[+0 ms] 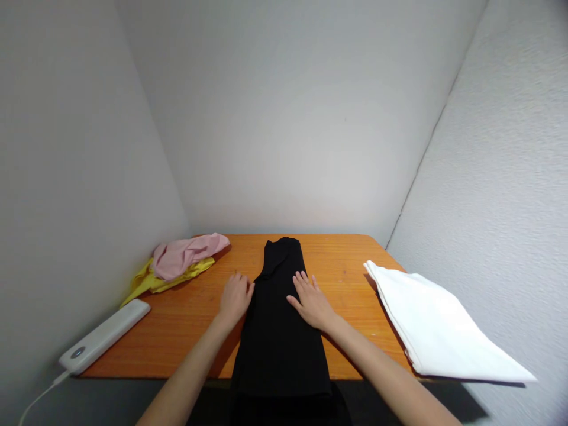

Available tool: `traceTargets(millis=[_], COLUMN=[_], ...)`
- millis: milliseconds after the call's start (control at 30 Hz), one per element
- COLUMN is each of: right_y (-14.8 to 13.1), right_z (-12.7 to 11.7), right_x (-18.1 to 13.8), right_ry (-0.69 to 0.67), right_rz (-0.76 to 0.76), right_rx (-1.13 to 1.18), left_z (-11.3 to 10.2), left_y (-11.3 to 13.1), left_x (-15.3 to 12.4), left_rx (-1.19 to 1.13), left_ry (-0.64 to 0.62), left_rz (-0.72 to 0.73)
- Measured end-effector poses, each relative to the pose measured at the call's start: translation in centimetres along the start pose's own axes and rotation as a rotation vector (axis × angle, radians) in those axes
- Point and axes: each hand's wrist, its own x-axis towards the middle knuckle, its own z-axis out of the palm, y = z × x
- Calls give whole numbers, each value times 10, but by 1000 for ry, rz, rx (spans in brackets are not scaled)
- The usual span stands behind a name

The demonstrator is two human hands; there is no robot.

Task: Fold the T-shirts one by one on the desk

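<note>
Black cloth [279, 319] lies lengthwise mid-table [346, 260], its near end over the edge. Left hand [234, 297] rests flat at its left edge. Right hand [310, 302] lies flat on it. Neither grips anything. Judged best: press evenly outward, keeping the edges straight.

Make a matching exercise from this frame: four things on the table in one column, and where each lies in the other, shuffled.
Things:
1. black garment
2. pink cloth
3. white cloth
4. power bank

Places:
A. near left corner of the table, with a cable plugged in
B. right side, folded, reaching past the near edge
C. middle, with the right hand flat on it and the left hand at its edge
D. far left, on top of a yellow cloth

Pairs: 1-C, 2-D, 3-B, 4-A
</note>
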Motion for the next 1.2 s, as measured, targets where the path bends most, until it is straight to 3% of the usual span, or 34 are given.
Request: traceTargets(millis=[233, 433, 533, 667, 767, 900, 1067, 1200], right_y=[-25, -27, -25, -12, -1, 4, -2, -2], right_z=[7, -5, -17, -34, -45, -45, -21, -19], right_x=[-37, -42, -56, -93, -122, -146, -155, -167], right_ry=[-29, -56, -98, -221, -273, -287, -200, -151], right_rz=[5, -30, -87, -186, -255, -294, -170, -213], right_rx=[19, 54, 122, 193, 201, 162, 43, 131], left_z=[17, 0, -16, -30, -34, -31, -10, 4], left_y=[13, 19, 18, 4, -9, -14, -8, -18], left_x=[-21, -28, -44, -81, -113, -142, -154, -161], left_rx=[57, 133, 67, -162, -229, -206, -24, -139], left_ry=[-111, -66, -40, -243, -378, -443, -310, -264], left_rz=[-80, -90, 72, 411, 444, 466, 456, 555])
